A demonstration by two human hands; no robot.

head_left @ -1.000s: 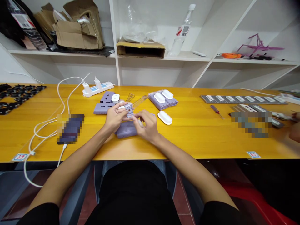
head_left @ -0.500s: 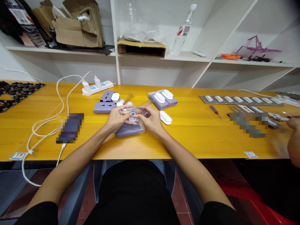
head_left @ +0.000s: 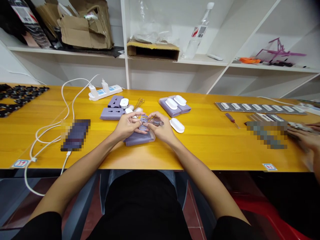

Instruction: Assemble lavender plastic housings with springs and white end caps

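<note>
Between the fingers of both hands is a small clear plastic part (head_left: 143, 123), held over the table. My left hand (head_left: 127, 126) pinches its left side, fingers closed. On the other side my right hand (head_left: 161, 126) grips the same part, and a metal coil spring (head_left: 156, 122) lies across its fingers, joined to or touching the part. Right below sits a lilac case (head_left: 140, 138), partly hidden by the hands. Beyond the left hand lie lilac housings (head_left: 112, 114), a white plug piece (head_left: 124, 103) and another loose spring (head_left: 139, 104).
White oval covers (head_left: 172, 103) rest on lilac housings at the back; one oval cover (head_left: 177, 125) lies right of my hand. A phone (head_left: 76, 135) with cables is at left, near a power strip (head_left: 105, 92). A screwdriver (head_left: 232, 120) and another person's hand (head_left: 306, 138) are at right.
The spring, which stretched away toward the back housings, now lies compressed across my right hand. Both hands stay on the clear part. The other person's hand has moved in over the table.
</note>
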